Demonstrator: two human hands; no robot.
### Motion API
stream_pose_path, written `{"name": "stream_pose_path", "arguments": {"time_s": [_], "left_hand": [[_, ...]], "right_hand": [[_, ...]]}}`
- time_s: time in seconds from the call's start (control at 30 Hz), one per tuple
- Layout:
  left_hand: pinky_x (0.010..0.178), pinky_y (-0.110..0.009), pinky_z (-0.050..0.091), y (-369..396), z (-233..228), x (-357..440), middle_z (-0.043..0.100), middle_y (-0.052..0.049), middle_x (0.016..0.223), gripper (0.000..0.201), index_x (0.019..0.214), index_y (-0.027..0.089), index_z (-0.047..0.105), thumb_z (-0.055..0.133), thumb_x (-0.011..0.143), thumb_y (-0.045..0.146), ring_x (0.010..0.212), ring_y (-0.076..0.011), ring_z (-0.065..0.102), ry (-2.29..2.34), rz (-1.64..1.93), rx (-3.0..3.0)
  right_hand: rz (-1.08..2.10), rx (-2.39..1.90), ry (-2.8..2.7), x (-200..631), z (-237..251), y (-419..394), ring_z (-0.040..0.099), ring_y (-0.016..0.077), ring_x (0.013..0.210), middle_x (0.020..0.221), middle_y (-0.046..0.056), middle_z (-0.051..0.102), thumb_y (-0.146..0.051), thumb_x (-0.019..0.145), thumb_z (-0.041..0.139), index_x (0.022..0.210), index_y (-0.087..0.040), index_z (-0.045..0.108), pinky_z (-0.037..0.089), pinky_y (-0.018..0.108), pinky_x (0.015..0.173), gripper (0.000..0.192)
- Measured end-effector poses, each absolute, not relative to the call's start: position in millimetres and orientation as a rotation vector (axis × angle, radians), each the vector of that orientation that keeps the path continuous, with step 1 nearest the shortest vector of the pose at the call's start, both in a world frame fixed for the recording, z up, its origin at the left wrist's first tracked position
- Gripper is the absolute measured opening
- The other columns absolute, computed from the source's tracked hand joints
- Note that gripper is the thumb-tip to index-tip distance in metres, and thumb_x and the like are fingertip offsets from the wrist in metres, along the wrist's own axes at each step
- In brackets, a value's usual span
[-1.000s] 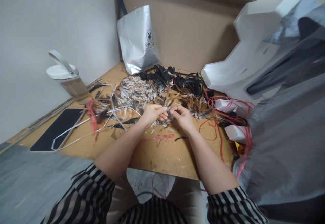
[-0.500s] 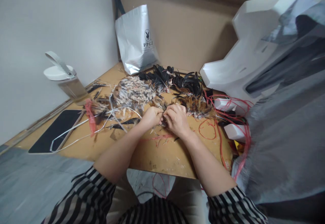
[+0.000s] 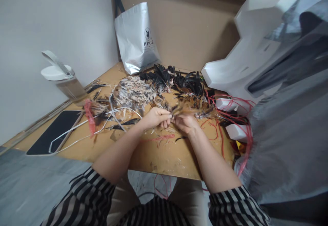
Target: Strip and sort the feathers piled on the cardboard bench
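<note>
My left hand (image 3: 155, 117) and my right hand (image 3: 185, 122) meet over the middle of the wooden table (image 3: 159, 154), fingertips together. Both pinch a small bunch of brown and black feathers (image 3: 188, 108) that sticks out to the right above my right hand. Just beyond lie heaps of feathers: speckled white ones (image 3: 134, 92) on the left, black ones (image 3: 176, 79) at the back, orange-brown ones (image 3: 202, 111) on the right. A red thread (image 3: 160, 138) lies on the table under my wrists.
A silver bag (image 3: 135, 38) leans on the cardboard back wall. A lidded water bottle (image 3: 65, 79) and a dark phone (image 3: 55, 130) sit at the left, with white straps (image 3: 84, 128) and a red strip (image 3: 88, 115). White foam blocks (image 3: 246, 65) and red cords (image 3: 230, 116) crowd the right.
My hands, pressed together with the right one closed over the bunch half a second ago, have drawn slightly apart; the feather bunch now fans out to the right.
</note>
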State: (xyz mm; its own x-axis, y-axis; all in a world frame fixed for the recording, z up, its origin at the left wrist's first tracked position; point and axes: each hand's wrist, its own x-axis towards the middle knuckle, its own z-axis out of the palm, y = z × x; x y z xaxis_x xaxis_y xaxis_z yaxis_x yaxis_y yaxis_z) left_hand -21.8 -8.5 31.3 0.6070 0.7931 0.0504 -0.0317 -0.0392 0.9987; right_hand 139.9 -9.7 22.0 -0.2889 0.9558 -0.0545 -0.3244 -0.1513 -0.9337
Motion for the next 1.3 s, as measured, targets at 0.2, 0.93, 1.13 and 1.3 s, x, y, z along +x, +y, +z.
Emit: {"name": "stream_pose_path", "arguments": {"time_s": [0.2, 0.93, 1.13, 1.3], "left_hand": [[0.042, -0.013, 0.035, -2.5, 21.9, -18.1, 0.055, 0.001, 0.053, 0.023, 0.064, 0.011, 0.058, 0.065, 0.067, 0.032, 0.043, -0.0029, 0.048, 0.677, 0.988, 1.030], [0.040, -0.016, 0.036, -5.1, 17.9, -15.7, 0.055, -0.002, 0.044, 0.027, 0.057, 0.010, 0.057, 0.060, 0.070, 0.033, 0.038, -0.0063, 0.049, 0.839, 0.797, 1.240], [0.041, -0.017, 0.038, -3.6, 30.9, -23.7, 0.057, -0.003, 0.049, 0.028, 0.061, 0.010, 0.060, 0.066, 0.064, 0.037, 0.041, -0.0077, 0.052, 0.907, 0.736, 1.353], [0.041, -0.020, 0.041, 2.7, 39.0, -41.3, 0.057, -0.003, 0.049, 0.027, 0.062, 0.010, 0.063, 0.066, 0.064, 0.038, 0.040, -0.0088, 0.051, 1.022, 0.627, 1.573]], "right_hand": [[1.320, -0.887, -1.061, 122.1, 14.5, -11.2, 0.056, 0.0131, 0.064, 0.068, -0.001, 0.060, -0.032, 0.064, 0.066, 0.067, -0.020, 0.056, 0.046, 0.032, 0.070, 0.017], [0.197, -0.892, -2.013, 137.3, 31.9, -19.0, 0.058, 0.0150, 0.081, 0.083, 0.004, 0.064, -0.020, 0.083, 0.046, 0.084, -0.020, 0.059, 0.044, 0.028, 0.075, 0.014], [0.214, -0.966, -2.042, 143.6, 35.7, -18.6, 0.057, 0.0145, 0.074, 0.078, 0.004, 0.063, -0.021, 0.083, 0.046, 0.081, -0.020, 0.060, 0.042, 0.026, 0.070, 0.014], [0.261, -0.997, -2.024, 147.4, 36.7, -17.9, 0.057, 0.0144, 0.073, 0.077, 0.003, 0.063, -0.022, 0.082, 0.047, 0.080, -0.019, 0.061, 0.042, 0.026, 0.071, 0.014]]}}
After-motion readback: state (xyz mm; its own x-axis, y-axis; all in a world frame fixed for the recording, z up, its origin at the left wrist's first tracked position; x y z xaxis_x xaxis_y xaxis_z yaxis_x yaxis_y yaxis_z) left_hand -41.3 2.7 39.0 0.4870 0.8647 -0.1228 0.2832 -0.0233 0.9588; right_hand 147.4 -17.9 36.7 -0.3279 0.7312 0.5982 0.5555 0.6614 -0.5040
